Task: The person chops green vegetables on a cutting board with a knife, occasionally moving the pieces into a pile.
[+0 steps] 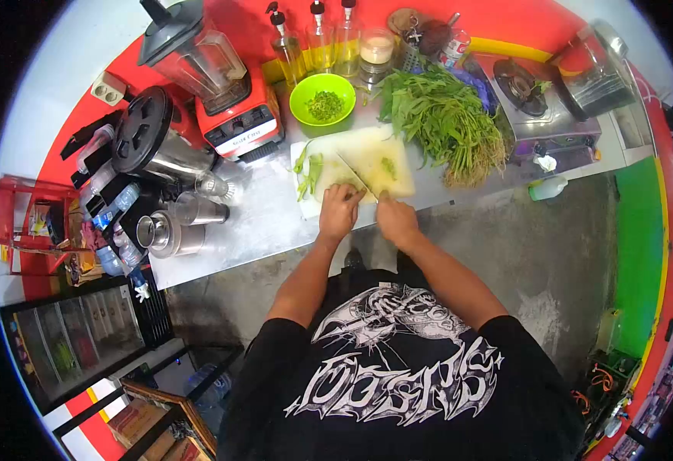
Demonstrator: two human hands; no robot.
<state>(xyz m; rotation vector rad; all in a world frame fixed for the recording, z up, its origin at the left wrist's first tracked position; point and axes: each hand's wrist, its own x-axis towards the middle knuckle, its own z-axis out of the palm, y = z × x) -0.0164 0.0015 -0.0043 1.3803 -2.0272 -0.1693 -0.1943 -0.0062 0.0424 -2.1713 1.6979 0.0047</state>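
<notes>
My right hand (396, 218) is closed around the handle of a kitchen knife (355, 174), whose blade points up and to the left over the white cutting board (394, 146). Just left of the blade, my left hand (339, 210) presses down on the board with curled fingers; what lies under them is hidden. Long green leaves and stems (309, 175) lie at the board's left side. To the right of the knife is a small heap of chopped greens (388, 167). Behind the board, a lime-green bowl (302, 98) holds more chopped greens (325, 106).
A large bunch of leafy greens with roots (448, 127) lies right of the board, beside a gas stove (547, 115). A red blender (238, 119) and metal containers (176, 234) stand left. Pump bottles (321, 42) line the back. The steel counter's front edge faces me.
</notes>
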